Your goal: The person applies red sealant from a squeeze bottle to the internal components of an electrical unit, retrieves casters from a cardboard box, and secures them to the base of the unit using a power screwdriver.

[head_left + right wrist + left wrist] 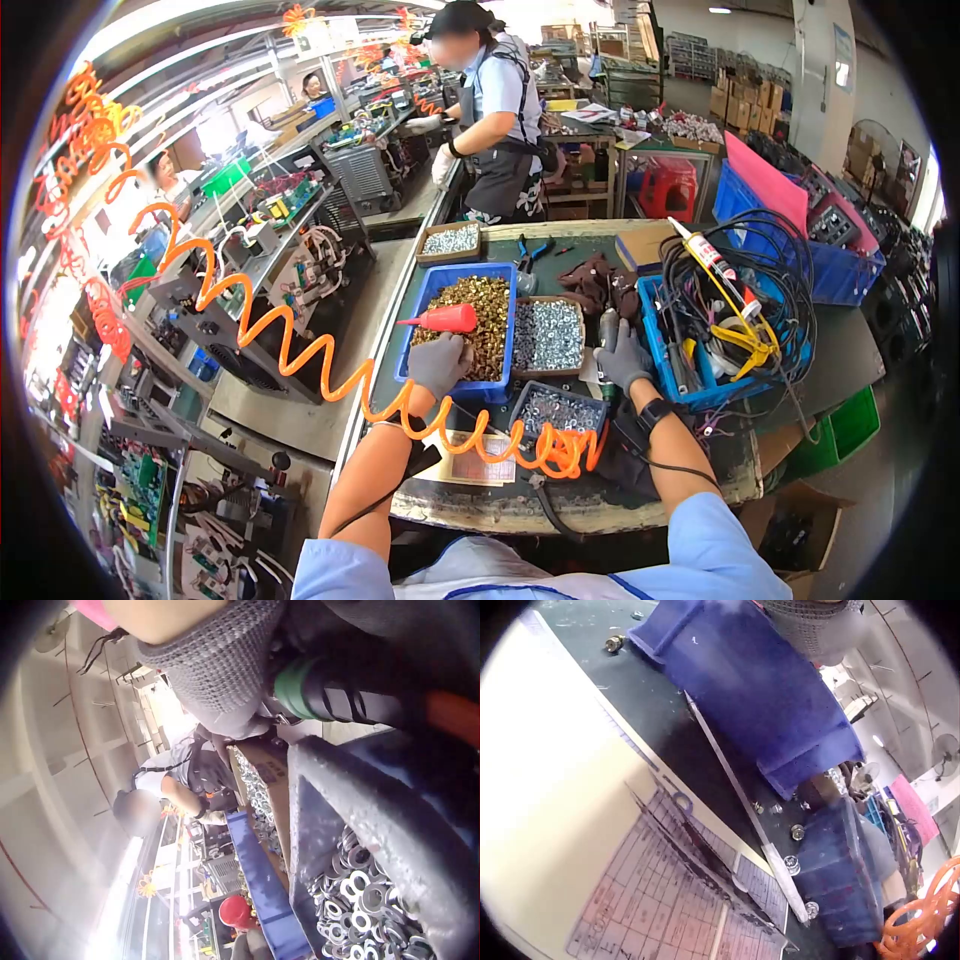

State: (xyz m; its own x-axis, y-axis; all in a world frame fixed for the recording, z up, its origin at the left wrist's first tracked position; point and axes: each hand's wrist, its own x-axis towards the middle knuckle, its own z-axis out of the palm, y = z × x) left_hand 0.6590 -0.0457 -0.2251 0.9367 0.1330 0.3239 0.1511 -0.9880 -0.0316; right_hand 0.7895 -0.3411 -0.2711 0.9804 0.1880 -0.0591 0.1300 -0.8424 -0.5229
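My gloved left hand (440, 364) is over the near end of a blue bin (757, 690) of brass fittings (488, 305), fingers bent right beside a red squeeze bottle (450, 318). The bottle lies across the fittings, nozzle toward the left rim. Its underside and my fingertips are hidden, so I cannot tell whether I grip it. My gloved right hand (624, 356) grips a pneumatic screwdriver (352, 703) with a green band, to the right of the small metal parts. Nearer to me, a grey bin (360, 795) holds flat washers (367, 907).
An orange coiled hose (325, 362) crosses in front of my arms. Printed paper (682, 892) carries a dark pointed tool; a thin white-handled tool (784, 877) lies alongside. To the right stands a blue crate (700, 385) with cables and a glue tube (715, 262). Another person (495, 110) works ahead.
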